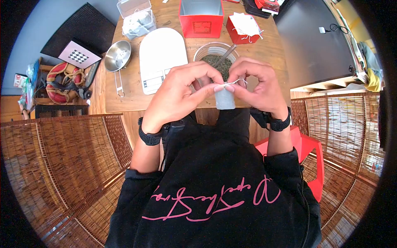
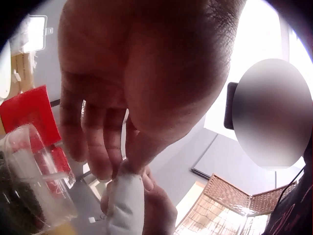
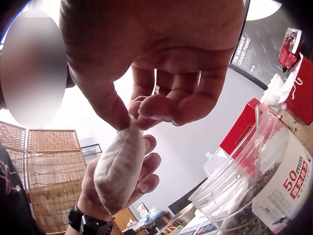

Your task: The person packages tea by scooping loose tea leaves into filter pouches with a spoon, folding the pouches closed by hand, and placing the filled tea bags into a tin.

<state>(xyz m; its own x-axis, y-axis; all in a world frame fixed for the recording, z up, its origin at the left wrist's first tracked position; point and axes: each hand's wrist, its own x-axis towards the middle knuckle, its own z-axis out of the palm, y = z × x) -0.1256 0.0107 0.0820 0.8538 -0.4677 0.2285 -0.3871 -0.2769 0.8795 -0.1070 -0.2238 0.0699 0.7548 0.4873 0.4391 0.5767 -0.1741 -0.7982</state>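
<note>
A small white pouch point(image 1: 225, 100) hangs between both hands at the table's front edge, its top gathered. The left hand point(image 1: 182, 89) pinches one side of the top with thumb and index finger; the right hand point(image 1: 258, 84) pinches the other side, and a white string point(image 1: 240, 81) loops by its fingers. In the right wrist view the pouch point(image 3: 120, 164) looks filled and rounded, with a lengthwise seam. Just behind the hands stands a clear tub point(image 1: 200, 51) of dark dried leaves with a metal spoon handle point(image 1: 226, 53) leaning out.
On the wooden table point(image 1: 273, 53) are a white scale point(image 1: 163, 49), a metal strainer cup point(image 1: 118, 56), a clear box point(image 1: 140, 29) of white pouches, a tall red box point(image 1: 201, 27), and a small red box point(image 1: 244, 38) holding white pouches with strings. A red chair point(image 1: 317, 165) stands at the right.
</note>
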